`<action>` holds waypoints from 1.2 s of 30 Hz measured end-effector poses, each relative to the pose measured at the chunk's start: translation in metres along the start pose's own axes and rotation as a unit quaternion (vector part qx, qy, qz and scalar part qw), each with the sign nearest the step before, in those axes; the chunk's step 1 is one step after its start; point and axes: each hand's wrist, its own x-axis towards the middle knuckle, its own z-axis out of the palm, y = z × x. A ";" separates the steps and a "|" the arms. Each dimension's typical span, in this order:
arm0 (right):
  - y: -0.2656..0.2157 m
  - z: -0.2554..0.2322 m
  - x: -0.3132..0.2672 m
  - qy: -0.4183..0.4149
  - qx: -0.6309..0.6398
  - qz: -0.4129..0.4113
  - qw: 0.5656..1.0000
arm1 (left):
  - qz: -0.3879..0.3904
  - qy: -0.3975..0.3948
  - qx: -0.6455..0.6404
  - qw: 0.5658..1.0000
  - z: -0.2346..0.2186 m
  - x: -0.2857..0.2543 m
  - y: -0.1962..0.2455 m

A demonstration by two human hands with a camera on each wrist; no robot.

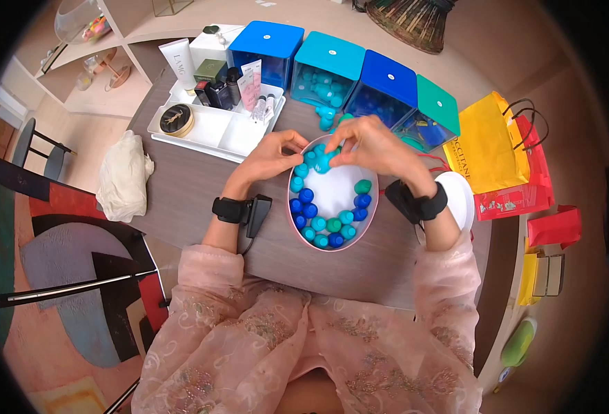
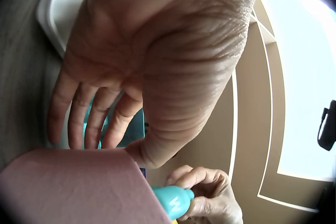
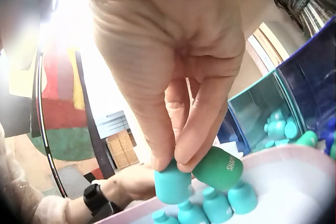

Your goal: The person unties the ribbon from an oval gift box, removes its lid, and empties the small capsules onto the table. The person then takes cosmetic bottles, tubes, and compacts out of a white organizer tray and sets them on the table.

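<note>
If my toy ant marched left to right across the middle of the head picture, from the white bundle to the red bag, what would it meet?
White bundle, left wristband, bowl, right wristband, white round thing, red bag.

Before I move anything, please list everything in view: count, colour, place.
Wood-grained table: one, grey-brown, centre
Pink-walled oval box: one, white inside, on the table
Lidded plastic bins: four, blue, teal, dark blue, green, table's far edge
Small rounded bottles: many, teal, blue, green, oval box and bins
Rectangular tray with cosmetics: one, white, table's far left
Crumpled soft bundle: one, off-white, table's left edge
Flat round object: one, white, table's right
Large paper bags: two, yellow and red, far right
Abstract painted panel: one, multicoloured, left
Wrist straps: two, black, wrists
Sleeves: two, pale pink, forearms
Left hand: one, bare, at the oval box's rim
Right hand: one, bare, pinching a teal bottle
</note>
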 end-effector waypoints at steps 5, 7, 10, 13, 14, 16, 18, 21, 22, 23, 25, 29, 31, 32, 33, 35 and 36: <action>0.002 -0.015 0.027 0.087 -0.068 -0.046 0.993 | -0.005 0.004 0.009 1.000 0.001 0.001 0.000; 0.008 -0.011 0.042 0.101 -0.084 -0.033 0.991 | -0.001 0.004 0.005 1.000 0.001 0.000 0.001; 0.029 -0.002 0.062 0.076 -0.112 -0.033 0.990 | 0.008 0.004 0.004 1.000 0.001 0.000 0.003; 0.043 0.008 0.074 0.041 -0.120 -0.013 0.992 | 0.012 0.003 0.004 1.000 0.001 0.001 0.002; 0.046 0.011 0.077 0.040 -0.120 -0.014 0.992 | 0.012 0.003 0.002 1.000 0.001 0.001 0.002; 0.052 0.016 0.081 0.014 -0.117 0.006 0.993 | 0.008 0.005 0.004 1.000 0.000 0.001 0.002; 0.059 0.020 0.085 0.009 -0.102 0.011 0.995 | 0.002 0.006 0.004 1.000 0.001 0.000 0.002; 0.063 0.024 0.084 0.021 -0.097 0.002 0.995 | 0.003 0.001 0.008 1.000 0.000 0.001 0.001; 0.061 0.024 0.084 0.035 -0.105 -0.014 0.994 | 0.004 0.002 0.004 1.000 0.000 0.001 0.001; 0.059 0.024 0.082 0.034 -0.106 -0.015 0.994 | 0.004 0.002 0.000 1.000 0.000 0.001 0.000; 0.053 0.022 0.077 0.079 -0.121 -0.017 0.989 | 0.009 0.004 0.000 1.000 0.001 0.001 -0.001; 0.016 0.019 0.050 0.062 -0.144 0.018 0.987 | 0.013 0.005 0.002 1.000 0.001 0.001 -0.001; 0.012 0.023 0.038 0.047 -0.183 0.027 0.982 | 0.014 0.005 0.004 1.000 0.000 0.002 -0.003; 0.012 0.027 0.033 0.046 -0.183 0.028 0.982 | 0.013 0.006 0.006 1.000 0.000 0.002 -0.004; 0.015 0.031 0.028 0.051 -0.225 0.013 0.973 | 0.012 0.005 0.005 1.000 0.000 0.001 -0.005; 0.021 0.038 0.022 0.057 -0.268 -0.002 0.962 | 0.020 0.004 0.005 1.000 0.000 0.001 -0.004; 0.024 0.042 0.021 0.069 -0.266 -0.004 0.962 | 0.020 0.004 0.006 1.000 -0.001 0.001 -0.004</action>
